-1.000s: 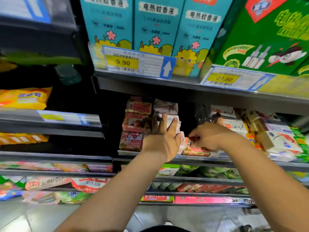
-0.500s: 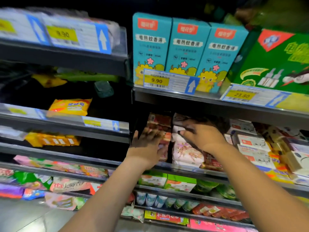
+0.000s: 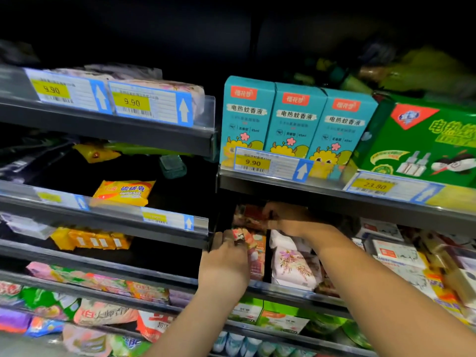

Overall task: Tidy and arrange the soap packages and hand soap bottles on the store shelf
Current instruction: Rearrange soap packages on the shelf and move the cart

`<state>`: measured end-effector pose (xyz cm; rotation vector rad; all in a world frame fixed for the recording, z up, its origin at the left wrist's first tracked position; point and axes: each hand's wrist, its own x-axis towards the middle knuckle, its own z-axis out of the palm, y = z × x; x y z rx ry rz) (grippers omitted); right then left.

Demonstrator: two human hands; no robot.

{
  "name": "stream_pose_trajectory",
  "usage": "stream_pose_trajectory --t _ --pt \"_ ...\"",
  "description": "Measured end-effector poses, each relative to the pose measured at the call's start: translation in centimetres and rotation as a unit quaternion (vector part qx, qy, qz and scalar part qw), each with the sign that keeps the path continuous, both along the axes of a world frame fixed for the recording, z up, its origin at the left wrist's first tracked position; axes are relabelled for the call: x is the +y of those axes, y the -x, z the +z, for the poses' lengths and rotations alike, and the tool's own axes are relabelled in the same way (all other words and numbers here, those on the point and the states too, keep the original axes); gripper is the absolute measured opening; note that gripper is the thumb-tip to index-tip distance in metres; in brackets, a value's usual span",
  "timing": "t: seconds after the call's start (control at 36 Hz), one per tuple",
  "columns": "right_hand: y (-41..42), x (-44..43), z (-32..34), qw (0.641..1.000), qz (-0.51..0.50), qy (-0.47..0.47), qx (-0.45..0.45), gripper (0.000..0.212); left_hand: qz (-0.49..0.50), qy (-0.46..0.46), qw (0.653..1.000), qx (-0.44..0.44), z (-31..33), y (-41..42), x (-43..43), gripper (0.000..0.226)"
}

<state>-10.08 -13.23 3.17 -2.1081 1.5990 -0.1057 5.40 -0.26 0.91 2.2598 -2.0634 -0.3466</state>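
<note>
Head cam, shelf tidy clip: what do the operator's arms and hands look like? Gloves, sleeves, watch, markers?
Two bare forearms come in from the bottom edge, with no sleeves in frame. The left hand and right hand wear no gloves. No watch, wristband or tracking marker shows on either wrist. The fingers are motion-blurred, so rings cannot be ruled out.

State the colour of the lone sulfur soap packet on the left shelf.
The sulfur soap packet is yellow with orange markings; head view shows it.
</note>
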Motion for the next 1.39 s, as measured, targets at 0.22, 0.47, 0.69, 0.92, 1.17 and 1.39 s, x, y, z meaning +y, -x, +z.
stream_pose_trajectory --t 0.22,0.47,0.69,0.92,1.17,1.39 --pt "-1.6 0.2 0.1 0.999 0.046 0.021 0.018 0.03 0.006 -0.032 0.999 0.021 -0.5 0.1 -1.1 0.042" --pt "-1.8 0.9 -0.6 0.996 0.009 0.058 -0.071 0.02 -0.011 -0.025 0.999 -0.032 -0.8 0.5 -1.7 0.05" --pt "1.2 3.0 1.2 0.991 -0.082 0.046 -0.094 0.026 0.006 -0.016 1.0 -0.02 -0.4 0.7 -1.7 0.051" --pt "9.5 5.5 2.6 0.984 -0.118 0.115 0.067 0.044 0.022 -0.01 0.999 0.033 -0.8 0.5 -3.0 0.045" --pt "13.8 8.0 4.2 0.972 -0.091 0.081 0.2 0.041 0.017 0.034 0.998 -0.041 -1.7 2.2 -4.0 0.042" --pt "13.7 6.3 2.2 0.971 -0.003 0.083 0.226 0.02 -0.023 0.126 0.992 -0.008 -1.2 3.4 -3.5 0.044"
